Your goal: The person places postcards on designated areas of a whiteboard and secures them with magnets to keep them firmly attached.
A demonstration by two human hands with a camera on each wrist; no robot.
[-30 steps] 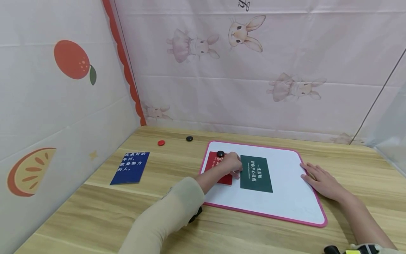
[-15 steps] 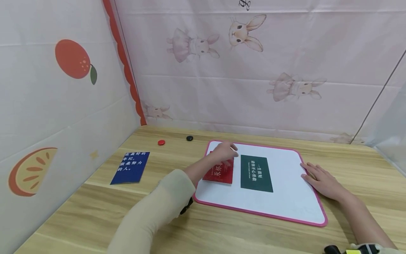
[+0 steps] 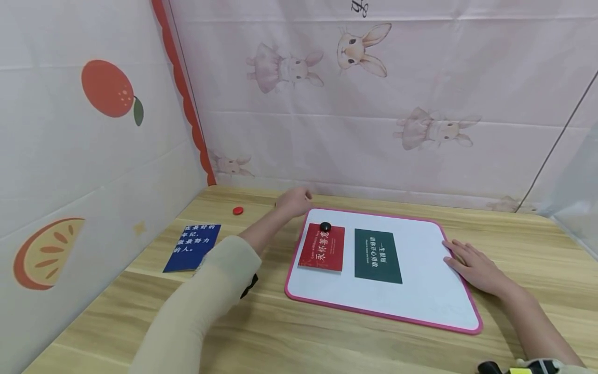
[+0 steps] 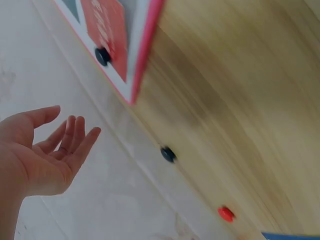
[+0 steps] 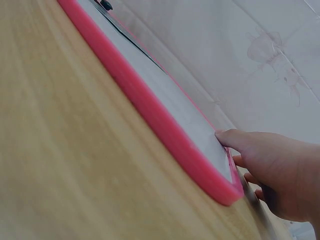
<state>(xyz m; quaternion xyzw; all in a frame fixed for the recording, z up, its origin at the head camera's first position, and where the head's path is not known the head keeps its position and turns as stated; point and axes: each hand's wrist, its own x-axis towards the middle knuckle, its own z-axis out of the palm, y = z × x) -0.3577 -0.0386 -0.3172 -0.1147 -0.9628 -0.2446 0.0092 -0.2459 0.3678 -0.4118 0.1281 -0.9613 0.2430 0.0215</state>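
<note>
My left hand (image 3: 293,201) reaches beyond the far left corner of the pink-rimmed whiteboard (image 3: 420,265). Its fingers are loosely bent and nothing is between them; near it on the table is a black round magnet (image 4: 168,154), mostly hidden in the head view. On the board lie a red card (image 3: 322,252) with Chinese writing and a green card (image 3: 377,257) beside it. Another black magnet (image 3: 325,227) sits on the red card's upper edge. My right hand (image 3: 476,267) rests along the board's right edge, with the thumb (image 5: 232,139) touching its top face.
A red magnet (image 3: 238,210) lies on the wooden table (image 3: 327,337), left of the left hand. A blue card (image 3: 189,249) lies nearer, partly covered by the left sleeve. Printed cloth walls (image 3: 299,130) stand at the back and left.
My left hand has left the red card and its magnet and moved left and away, over the far table by the loose black magnet. The right hand has stayed on the board's edge.
</note>
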